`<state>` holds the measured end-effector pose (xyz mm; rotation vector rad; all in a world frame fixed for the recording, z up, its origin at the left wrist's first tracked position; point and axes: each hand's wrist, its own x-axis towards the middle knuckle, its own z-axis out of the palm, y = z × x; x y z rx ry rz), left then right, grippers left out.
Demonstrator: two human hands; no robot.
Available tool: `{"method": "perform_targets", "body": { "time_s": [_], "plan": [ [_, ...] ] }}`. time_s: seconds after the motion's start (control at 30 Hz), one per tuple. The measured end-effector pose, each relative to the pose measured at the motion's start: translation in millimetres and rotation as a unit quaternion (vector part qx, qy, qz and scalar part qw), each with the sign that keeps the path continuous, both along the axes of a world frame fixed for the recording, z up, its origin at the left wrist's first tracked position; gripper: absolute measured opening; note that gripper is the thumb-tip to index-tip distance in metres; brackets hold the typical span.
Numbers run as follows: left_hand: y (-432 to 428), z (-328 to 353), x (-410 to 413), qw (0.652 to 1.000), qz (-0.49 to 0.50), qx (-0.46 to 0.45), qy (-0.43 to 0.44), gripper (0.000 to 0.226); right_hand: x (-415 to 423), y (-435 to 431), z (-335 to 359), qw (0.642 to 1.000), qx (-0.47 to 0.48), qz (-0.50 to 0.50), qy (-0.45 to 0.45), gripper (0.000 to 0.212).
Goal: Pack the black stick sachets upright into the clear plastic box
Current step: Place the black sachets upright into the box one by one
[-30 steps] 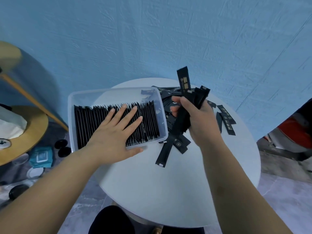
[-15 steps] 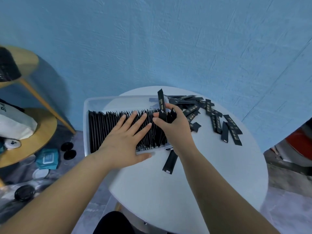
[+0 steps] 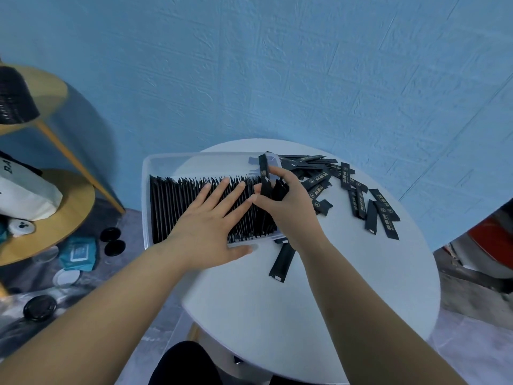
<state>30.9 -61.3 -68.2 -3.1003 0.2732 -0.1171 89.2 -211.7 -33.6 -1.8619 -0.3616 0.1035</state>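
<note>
Since the earlier frames, the bundle of black stick sachets [image 3: 265, 176] has been brought down by the right hand [image 3: 288, 209] from above the table to the right end of the clear rectangular plastic box [image 3: 194, 158]. The left hand [image 3: 208, 226] has been kept flat on the packed row of upright black sachets [image 3: 172, 207].

The right fingers are curled round the bundle. The left fingers are straight and spread, pressed on the row's top edges.

The remaining slot is judged to lie just right of the left fingertips, under the right hand, between the row's end and the box's right wall. The held bundle's long axis stands nearly upright, close to parallel with the packed sachets, so a short downward push is likely all that is called for.

Loose black sachets [image 3: 358, 187] are scattered flat on the round white table [image 3: 333, 287], right of the box and nearer the right hand.

Gold print is seen on the sachets but cannot be read. On a white bag [image 3: 27, 195] at the left edge, only "BA" can be made out.
</note>
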Motion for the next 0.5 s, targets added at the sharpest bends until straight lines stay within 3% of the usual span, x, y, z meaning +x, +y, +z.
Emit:
{"method": "perform_targets", "body": {
  "time_s": [0.1,0.23,0.37,0.5],
  "plan": [
    [0,-1,0,1.000,0.000,0.001,-0.003,0.092,-1,-2,0,0.998,-0.042,0.036,0.006,0.039],
    [0,-1,1,1.000,-0.001,0.006,-0.005,0.096,1,-4,0,1.000,-0.028,-0.006,0.006,0.034],
    [0,-1,-1,1.000,-0.005,-0.002,-0.007,0.091,-2,5,-4,0.994,-0.103,-0.027,-0.030,0.052],
    [0,0,-1,1.000,0.000,-0.004,-0.009,0.100,-4,9,-6,0.993,-0.119,-0.006,-0.009,0.049]
  ]
}}
